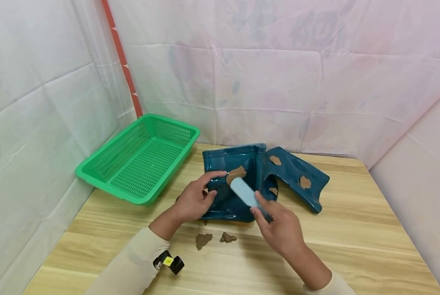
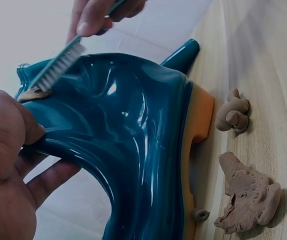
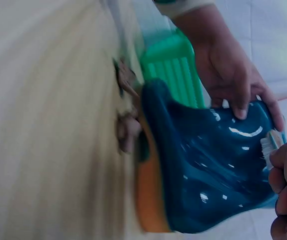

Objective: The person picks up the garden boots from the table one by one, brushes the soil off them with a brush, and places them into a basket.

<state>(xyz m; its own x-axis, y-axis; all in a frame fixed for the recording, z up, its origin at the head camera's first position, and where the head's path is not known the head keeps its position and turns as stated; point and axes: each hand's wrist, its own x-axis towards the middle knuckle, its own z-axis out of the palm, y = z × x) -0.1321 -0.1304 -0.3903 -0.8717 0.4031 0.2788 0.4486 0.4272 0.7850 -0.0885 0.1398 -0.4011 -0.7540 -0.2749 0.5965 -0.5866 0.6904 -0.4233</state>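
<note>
A glossy teal rain boot [image 1: 232, 157] with an orange sole, seen in both wrist views, stands on the wooden table. My left hand [image 1: 192, 200] grips its upper edge, thumb on one face and fingers behind. In my right hand [image 1: 282, 227] is the handle of a scrubbing brush [image 1: 243, 191] with a pale blue back. Its white bristles [image 2: 58, 67] press at a brown clay patch [image 1: 236, 174] on the boot, close by my left fingertips. To the right a second teal boot [image 1: 291, 170] lies on its side with several clay patches on it.
A green slatted basket [image 1: 164, 176] sits at the back left. Clay lumps [image 1: 204, 240] lie on the table [image 1: 345, 246] in front of the boot. White cloth walls [image 1: 278, 82] enclose the table at the back and sides.
</note>
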